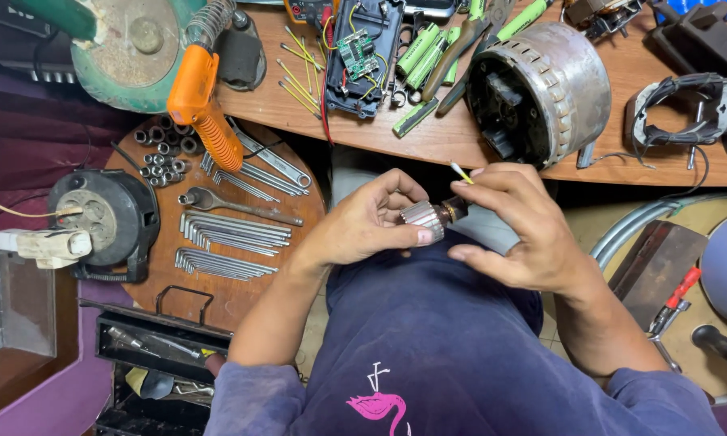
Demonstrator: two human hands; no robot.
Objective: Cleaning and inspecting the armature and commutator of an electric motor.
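A small motor armature (429, 217), silvery with a copper end, sits between my two hands above my lap. My left hand (363, 224) grips its ribbed metal core with thumb and fingers. My right hand (518, 226) curls around the copper end from the right, and a thin yellow-tipped wire (461, 171) sticks up by its index finger. Just beyond my hands, on the wooden bench edge, lies a large round metal motor housing (538, 90).
The bench (452, 141) carries green battery cells (418, 50), a black battery case with a circuit board (362, 56) and pliers. An orange soldering gun (204, 105) hangs over a round board of wrenches, hex keys and sockets (226, 234). A cable reel (101, 220) and an open toolbox (157, 355) lie left.
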